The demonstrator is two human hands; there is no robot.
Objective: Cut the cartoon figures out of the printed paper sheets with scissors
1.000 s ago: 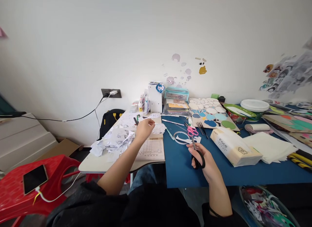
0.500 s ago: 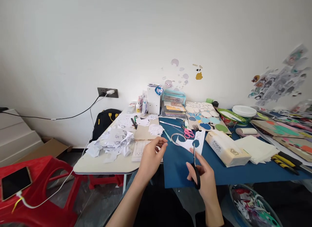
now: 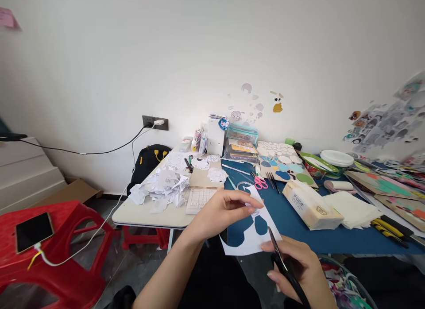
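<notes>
A white paper sheet (image 3: 257,245) with cut-out holes and a small line drawing is tilted up at the blue table's front edge. My right hand (image 3: 299,264) holds black-handled scissors (image 3: 280,260), blades pointing up and left, while its fingertips touch the sheet's lower right part. Over the upper part of the sheet is my left hand (image 3: 226,211), its thumb and index finger bent and slightly apart, in front of the paper. Whether its other fingers touch the sheet is hidden. Pink-handled scissors (image 3: 260,182) and dark tweezers (image 3: 272,182) lie just behind.
Paper scraps (image 3: 162,189) are heaped on the white table (image 3: 149,218) at left. A tissue pack (image 3: 310,205) and napkins (image 3: 353,208) lie to the right. Below the table edge stands a scrap-filled bin (image 3: 348,282). A phone (image 3: 34,233) charges on a red stool (image 3: 63,211).
The sheet has come up off the table toward me, with my right hand and the scissors. My left hand has moved right, over the sheet. The view has turned slightly left.
</notes>
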